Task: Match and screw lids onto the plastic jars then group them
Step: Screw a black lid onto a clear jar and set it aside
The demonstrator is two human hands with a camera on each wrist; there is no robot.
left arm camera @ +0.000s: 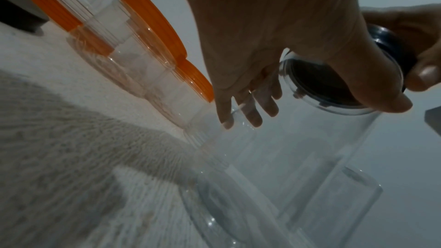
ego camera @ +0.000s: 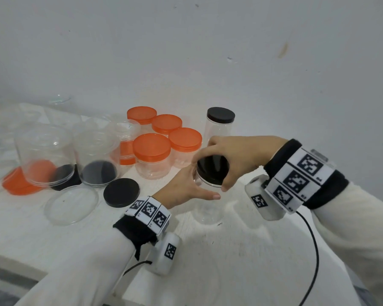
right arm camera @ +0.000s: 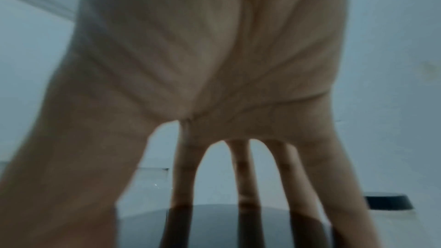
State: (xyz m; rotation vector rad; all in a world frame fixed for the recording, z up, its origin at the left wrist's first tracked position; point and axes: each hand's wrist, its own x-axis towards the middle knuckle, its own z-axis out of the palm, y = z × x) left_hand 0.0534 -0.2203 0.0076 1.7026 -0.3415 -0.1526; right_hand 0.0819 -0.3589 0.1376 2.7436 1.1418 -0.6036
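A tall clear jar [ego camera: 206, 210] stands on the white table [ego camera: 241, 250] in front of me. My left hand [ego camera: 186, 186] holds its upper body, fingers behind it and thumb across the front, as the left wrist view shows for the jar [left arm camera: 310, 148] and hand [left arm camera: 262, 63]. My right hand [ego camera: 230, 160] grips the black lid [ego camera: 211, 171] from above on the jar's mouth. The right wrist view shows its fingers [right arm camera: 245, 186] spread down onto that lid [right arm camera: 214, 223]. How far the lid [left arm camera: 322, 82] is seated on the threads is hidden.
Several orange-lidded jars [ego camera: 152, 155] stand grouped behind my left hand, with a black-lidded tall jar [ego camera: 220, 127] at the back. To the left lie a loose black lid [ego camera: 121, 192], a clear lid [ego camera: 71, 205], two large upside-down clear jars [ego camera: 45, 155] and an orange lid [ego camera: 18, 184].
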